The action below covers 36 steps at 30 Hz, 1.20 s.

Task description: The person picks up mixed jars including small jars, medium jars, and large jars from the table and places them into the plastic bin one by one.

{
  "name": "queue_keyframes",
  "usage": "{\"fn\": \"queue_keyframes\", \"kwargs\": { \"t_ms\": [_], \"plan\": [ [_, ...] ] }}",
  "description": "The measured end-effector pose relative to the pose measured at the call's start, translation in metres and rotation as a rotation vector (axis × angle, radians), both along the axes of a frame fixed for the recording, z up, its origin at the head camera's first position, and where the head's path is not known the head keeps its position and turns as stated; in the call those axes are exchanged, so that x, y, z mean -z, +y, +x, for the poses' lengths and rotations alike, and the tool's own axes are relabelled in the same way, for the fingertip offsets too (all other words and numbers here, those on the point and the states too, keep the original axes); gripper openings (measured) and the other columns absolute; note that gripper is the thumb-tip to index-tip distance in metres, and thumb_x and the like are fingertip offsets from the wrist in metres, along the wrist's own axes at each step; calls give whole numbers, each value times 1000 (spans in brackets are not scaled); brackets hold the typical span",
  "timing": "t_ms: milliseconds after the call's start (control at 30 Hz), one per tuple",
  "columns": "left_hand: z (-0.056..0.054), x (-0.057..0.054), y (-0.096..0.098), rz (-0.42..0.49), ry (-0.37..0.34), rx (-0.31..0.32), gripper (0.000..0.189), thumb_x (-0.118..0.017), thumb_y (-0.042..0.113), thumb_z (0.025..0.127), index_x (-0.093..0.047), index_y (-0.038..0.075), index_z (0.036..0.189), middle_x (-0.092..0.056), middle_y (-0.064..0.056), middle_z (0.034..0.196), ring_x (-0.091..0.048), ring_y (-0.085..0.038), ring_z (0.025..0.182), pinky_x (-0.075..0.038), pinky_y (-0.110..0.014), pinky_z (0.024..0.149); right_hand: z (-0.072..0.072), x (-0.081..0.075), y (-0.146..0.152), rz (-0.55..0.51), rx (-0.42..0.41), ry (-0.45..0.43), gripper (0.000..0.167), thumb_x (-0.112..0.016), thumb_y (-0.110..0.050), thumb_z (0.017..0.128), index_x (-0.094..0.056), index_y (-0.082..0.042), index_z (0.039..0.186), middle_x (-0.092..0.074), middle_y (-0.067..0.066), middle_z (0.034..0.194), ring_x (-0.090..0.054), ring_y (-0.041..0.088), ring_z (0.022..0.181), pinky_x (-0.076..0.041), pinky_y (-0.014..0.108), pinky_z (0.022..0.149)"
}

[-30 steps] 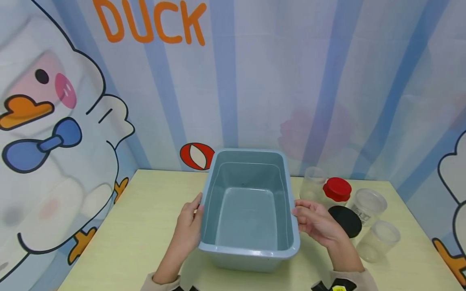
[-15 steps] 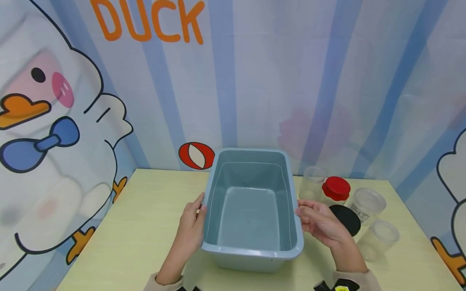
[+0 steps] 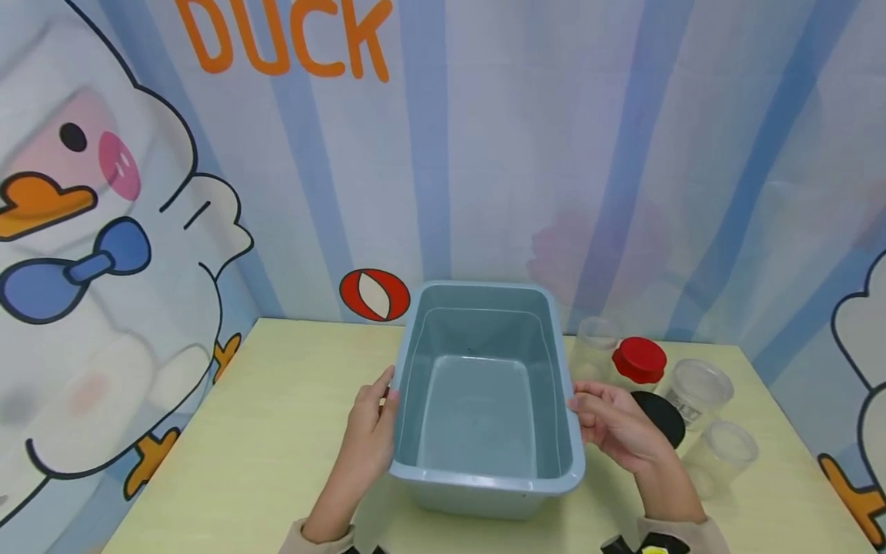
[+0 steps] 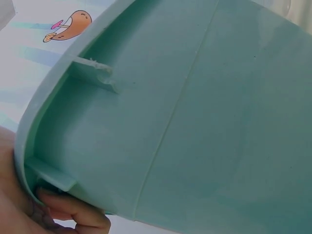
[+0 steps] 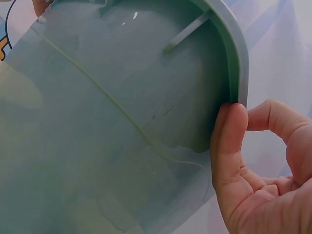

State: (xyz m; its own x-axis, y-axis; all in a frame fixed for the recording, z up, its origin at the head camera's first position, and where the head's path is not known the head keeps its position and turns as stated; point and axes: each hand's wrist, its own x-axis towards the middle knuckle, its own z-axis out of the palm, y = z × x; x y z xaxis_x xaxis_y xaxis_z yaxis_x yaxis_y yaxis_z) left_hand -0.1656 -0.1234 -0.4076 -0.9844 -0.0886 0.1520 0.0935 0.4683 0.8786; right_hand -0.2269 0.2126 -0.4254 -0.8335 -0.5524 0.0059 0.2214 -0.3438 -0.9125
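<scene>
A blue-grey plastic basin (image 3: 477, 415) with nothing in it stands at the middle of the table in the head view. On its left side, my left hand (image 3: 370, 431) grips the rim, and the left wrist view shows the fingers (image 4: 80, 214) curled under the lip. My right hand (image 3: 619, 427) pinches the opposite rim; in the right wrist view the thumb lies outside the rim and the fingers (image 5: 228, 141) tuck beneath it. Both wrist views are filled largely by the basin's outer wall (image 4: 204, 126). Whether its base touches the table cannot be told.
Right of the basin stand several clear jars: one with a red lid (image 3: 640, 359), one with a black lid (image 3: 661, 418) partly behind my right hand, a pale-lidded one (image 3: 701, 385), and a clear jar (image 3: 723, 454) nearest me. A printed curtain (image 3: 484, 154) hangs behind the table (image 3: 263, 431).
The basin has shifted slightly to the right in the head view, and both hands have gone with it, keeping their hold. The jars stay where they were.
</scene>
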Motion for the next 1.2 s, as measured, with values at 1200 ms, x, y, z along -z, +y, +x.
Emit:
{"fn": "queue_keyframes", "kwargs": {
  "t_ms": [1200],
  "plan": [
    [4,0,9,20,36,15,48,-42,13,108,-34,-7,151,-50,-19,116,-56,-27,99,-53,-42,84,1,-2,12,-26,-29,1,29,-40,1,103,-67,-6,109,-74,5,97,-73,16,84,-58,33,80]
  ]
}}
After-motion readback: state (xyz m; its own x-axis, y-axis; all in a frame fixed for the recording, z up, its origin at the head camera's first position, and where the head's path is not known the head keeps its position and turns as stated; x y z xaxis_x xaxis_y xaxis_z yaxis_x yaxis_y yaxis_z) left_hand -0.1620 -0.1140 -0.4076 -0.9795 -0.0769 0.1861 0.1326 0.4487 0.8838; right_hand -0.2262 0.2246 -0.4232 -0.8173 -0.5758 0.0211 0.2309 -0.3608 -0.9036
